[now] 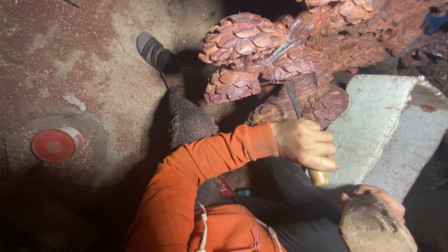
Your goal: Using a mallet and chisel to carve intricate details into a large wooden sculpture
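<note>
My left hand (304,143), in an orange sleeve, is shut around a chisel (292,97) with a wooden handle. The steel blade points up against a reddish-brown wood carving (261,51) covered in scale-like shapes. At the bottom right, my right hand (375,192) grips a worn wooden mallet (373,228), held low and a little below the chisel's handle end. Only the fingers of that hand show behind the mallet head.
My leg in dark trousers (189,119) and a grey shoe (154,50) stretch out on the dusty floor beside the carving. A white foam slab (378,121) lies right of the chisel. A red-lidded round can (56,143) stands at the left among sawdust.
</note>
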